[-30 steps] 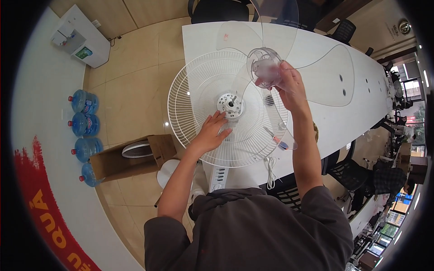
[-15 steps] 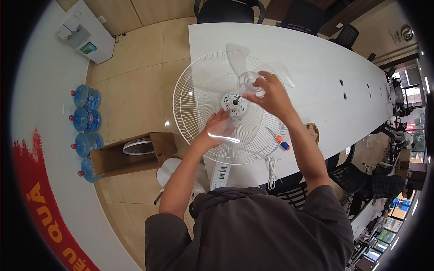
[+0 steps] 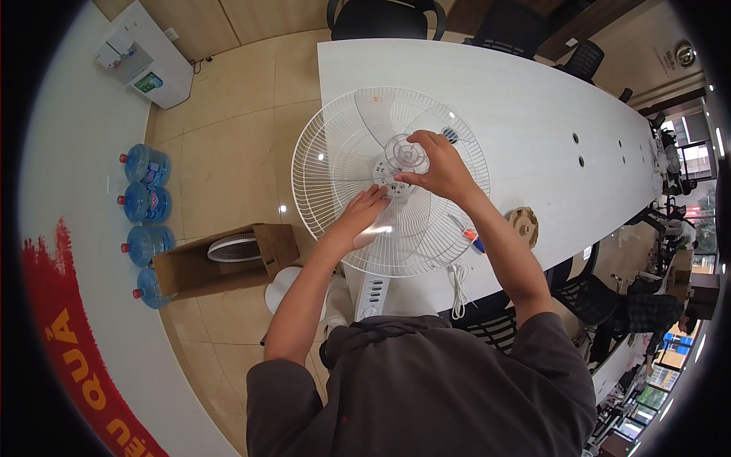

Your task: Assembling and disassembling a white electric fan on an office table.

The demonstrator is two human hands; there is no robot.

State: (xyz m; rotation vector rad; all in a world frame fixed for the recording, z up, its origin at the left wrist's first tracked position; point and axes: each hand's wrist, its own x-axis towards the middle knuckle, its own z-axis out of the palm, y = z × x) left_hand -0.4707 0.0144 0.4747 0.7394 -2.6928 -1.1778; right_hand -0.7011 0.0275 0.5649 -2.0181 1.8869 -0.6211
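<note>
White table (image 3: 533, 99), fan blade hub (image 3: 406, 154) under right-hand fingers (image 3: 417, 139)

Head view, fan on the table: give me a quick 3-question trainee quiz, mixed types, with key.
1. True or false: the right hand is at the clear blade hub in the middle of the white wire fan guard.
2. Multiple choice: where is the left hand?
A. on a water bottle
B. flat on the guard, below the hub
C. inside the cardboard box
3. Fill in: the blue water bottles stand on the floor along the ____ on the person's left.

Key: 1 true; 2 B; 3 wall.
</note>
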